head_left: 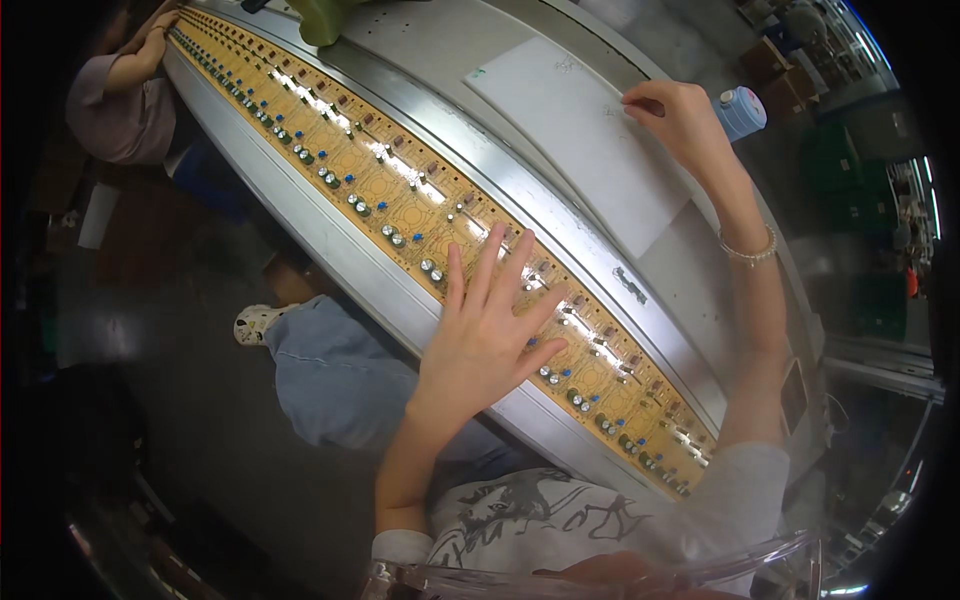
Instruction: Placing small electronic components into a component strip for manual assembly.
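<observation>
A long row of yellow circuit boards (410,214) runs diagonally across the bench, carrying capacitors, small blue parts and dark red-brown parts. My left hand (480,335) lies over the boards with its fingers spread, hiding some of the components beneath it. Beyond the metal rail, my right hand (680,122) hovers by the edge of a flat white sheet (570,130). Its thumb and forefinger are pinched together; anything between them is too small to make out. A few tiny dark bits show on the sheet. Just right of that hand is a pale blue canister (742,112).
Metal rails (340,270) border the boards on both sides. At the far left end another person (125,100) reaches to the boards. A green object (322,20) sits at the top edge. Green crates (838,170) and cardboard boxes (780,75) stand at the right.
</observation>
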